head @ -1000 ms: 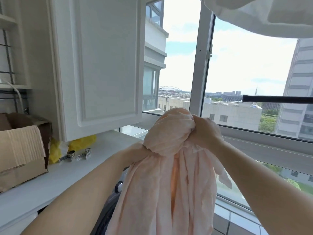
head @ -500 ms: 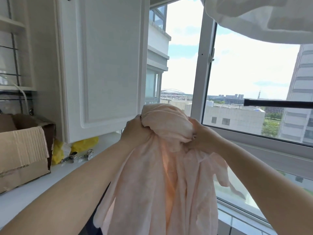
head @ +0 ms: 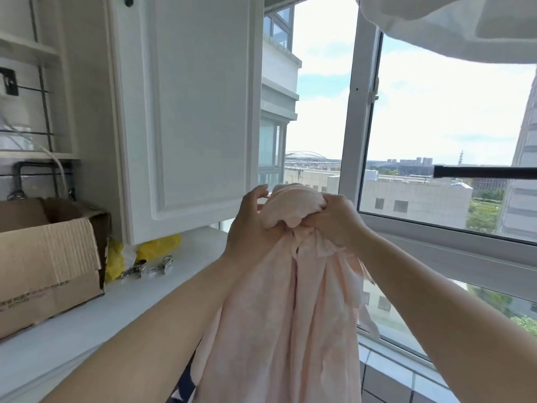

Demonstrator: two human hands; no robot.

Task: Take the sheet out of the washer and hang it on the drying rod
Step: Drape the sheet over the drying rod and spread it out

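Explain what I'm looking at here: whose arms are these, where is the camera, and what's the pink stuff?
There is no machine: a person wears a camera on the head, so you see their own two arms from above. Both hands hold up a bunched pink sheet in front of a window. The right hand grips the bundle's top; the left hand holds its other side, fingertips lifted. On the white counter to the left sit a cardboard box, a yellow bag and metal clips. The black drying rod crosses the window at right, with white fabric already hanging overhead. The sheet is not yet on the rod.
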